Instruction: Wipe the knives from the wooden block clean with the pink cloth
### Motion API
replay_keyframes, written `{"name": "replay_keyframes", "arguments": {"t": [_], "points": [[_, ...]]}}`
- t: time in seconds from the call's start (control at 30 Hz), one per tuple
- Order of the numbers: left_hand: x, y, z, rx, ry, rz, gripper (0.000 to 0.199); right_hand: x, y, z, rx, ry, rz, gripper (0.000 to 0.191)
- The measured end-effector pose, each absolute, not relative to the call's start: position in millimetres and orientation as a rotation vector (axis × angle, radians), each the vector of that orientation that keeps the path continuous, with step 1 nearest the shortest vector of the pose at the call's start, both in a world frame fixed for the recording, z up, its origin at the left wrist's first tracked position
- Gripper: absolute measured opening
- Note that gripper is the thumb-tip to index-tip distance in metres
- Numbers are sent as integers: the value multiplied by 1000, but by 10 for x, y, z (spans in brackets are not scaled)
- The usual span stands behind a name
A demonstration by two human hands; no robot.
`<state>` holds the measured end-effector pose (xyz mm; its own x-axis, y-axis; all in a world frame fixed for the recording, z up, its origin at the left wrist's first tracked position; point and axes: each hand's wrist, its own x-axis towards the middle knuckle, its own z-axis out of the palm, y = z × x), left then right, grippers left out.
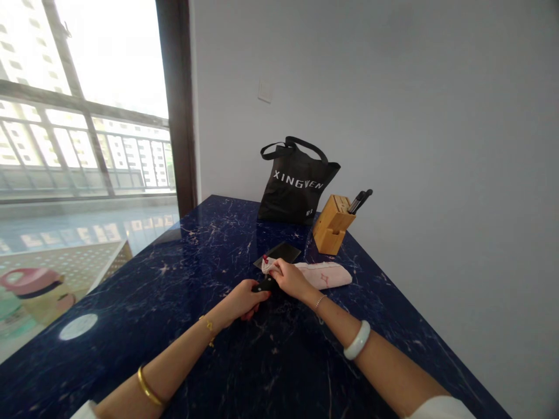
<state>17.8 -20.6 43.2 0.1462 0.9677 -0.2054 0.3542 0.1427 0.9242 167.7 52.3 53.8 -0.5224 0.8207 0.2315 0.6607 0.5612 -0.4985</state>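
Note:
My left hand (pixel 243 299) is closed round the black handle of a kitchen cleaver (pixel 286 251), whose broad dark blade points away from me over the table. In my right hand (pixel 292 280) is one end of a pale pink cloth (pixel 331 276), pressed close to where the handle meets the blade. The rest of the cloth stretches out to the right on the table, with a small star-like outline on it. A little red ornament shows at its held end. My fingers partly hide the handle.
Behind the cleaver stands a black tote bag (pixel 290 186) with white lettering. A wooden knife block (pixel 332 230) with several black handles is at the right, near the wall. The table (pixel 174 279) is dark blue and marbled. A pink-lidded container (pixel 37 285) sits lower at the left.

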Motion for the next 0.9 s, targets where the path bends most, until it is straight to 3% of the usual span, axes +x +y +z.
{"name": "replay_keyframes", "arguments": {"t": [0.27,0.53,0.9], "points": [[172,-194,448,1393,1439,717,21,1791,577,514,-1319,-2404,387,23],[160,-199,452,1440,1469,662,17,1905,1344,560,-1827,-2260,150,30],[156,-201,485,1439,1477,660,17,1836,1323,480,-1742,-2339,153,30]]}}
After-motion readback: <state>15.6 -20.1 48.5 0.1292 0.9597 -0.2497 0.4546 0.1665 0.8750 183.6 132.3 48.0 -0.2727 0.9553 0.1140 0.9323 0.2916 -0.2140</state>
